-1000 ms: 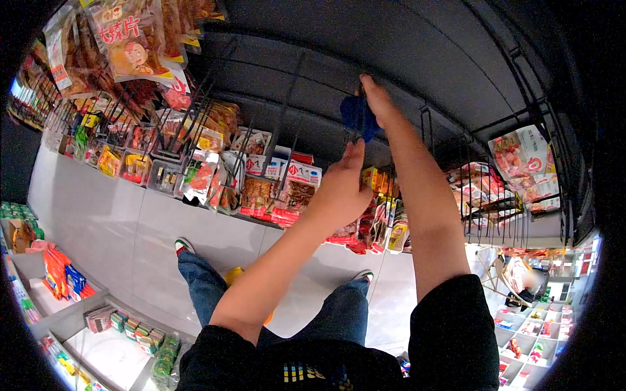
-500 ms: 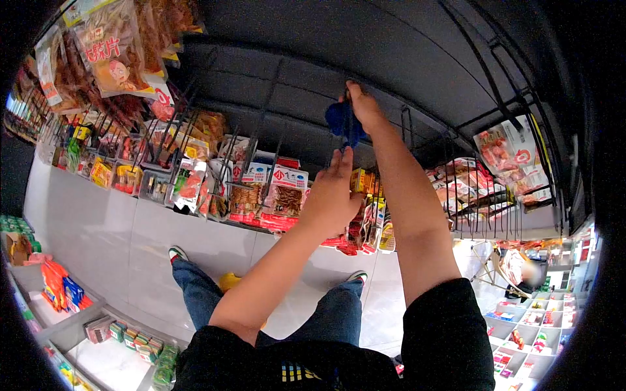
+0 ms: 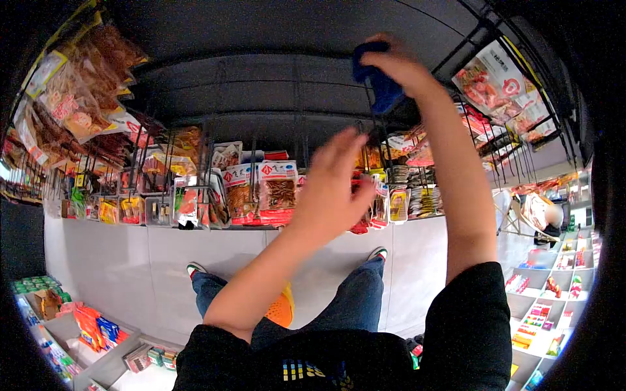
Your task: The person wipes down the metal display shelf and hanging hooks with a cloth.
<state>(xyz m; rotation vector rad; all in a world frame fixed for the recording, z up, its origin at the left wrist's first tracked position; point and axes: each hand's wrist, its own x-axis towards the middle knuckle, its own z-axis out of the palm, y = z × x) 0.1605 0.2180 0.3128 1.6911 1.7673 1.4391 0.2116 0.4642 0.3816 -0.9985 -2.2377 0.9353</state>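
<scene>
My feed, upper centre | right hand [image 3: 400,68] grips blue cloth [image 3: 387,95], bunched, I judge, for firmer hold | mid-frame, left hand [image 3: 332,189] loosely open, seemingly empty

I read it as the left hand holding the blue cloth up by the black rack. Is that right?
Not quite: the right hand, not the left, holds the blue cloth up by the black rack, as the head view shows.
</scene>
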